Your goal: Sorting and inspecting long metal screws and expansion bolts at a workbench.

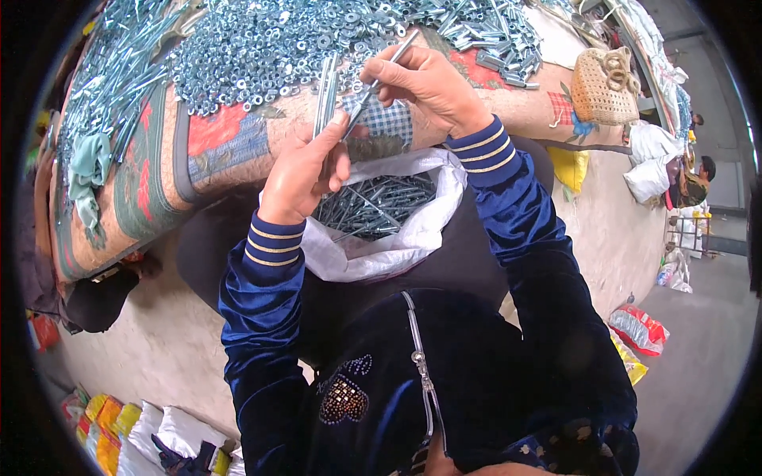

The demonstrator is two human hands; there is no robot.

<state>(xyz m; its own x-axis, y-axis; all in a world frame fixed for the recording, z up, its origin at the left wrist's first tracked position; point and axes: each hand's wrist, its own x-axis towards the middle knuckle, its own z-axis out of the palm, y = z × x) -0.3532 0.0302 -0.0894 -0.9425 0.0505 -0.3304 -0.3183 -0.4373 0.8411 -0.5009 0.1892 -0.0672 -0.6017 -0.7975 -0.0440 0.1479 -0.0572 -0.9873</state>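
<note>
My left hand is closed around several long, thin silvery metal rods that stick up past its thumb. In my right hand, thumb and fingers pinch a slim metal bolt that slants down toward the left thumb; its lower part looks thicker, like a sleeve. Both hands are close together, above a white woven sack set between my legs. Dark assembled-looking bolts lie in the sack. Just beyond the hands, a big heap of washers and nuts covers the patterned tabletop cover.
Long rods pile up at the far left, beside a teal cloth. Short metal sleeves lie at the back right. A woven straw bag rests on the right edge. Filled sacks stand on the floor. Other people sit nearby.
</note>
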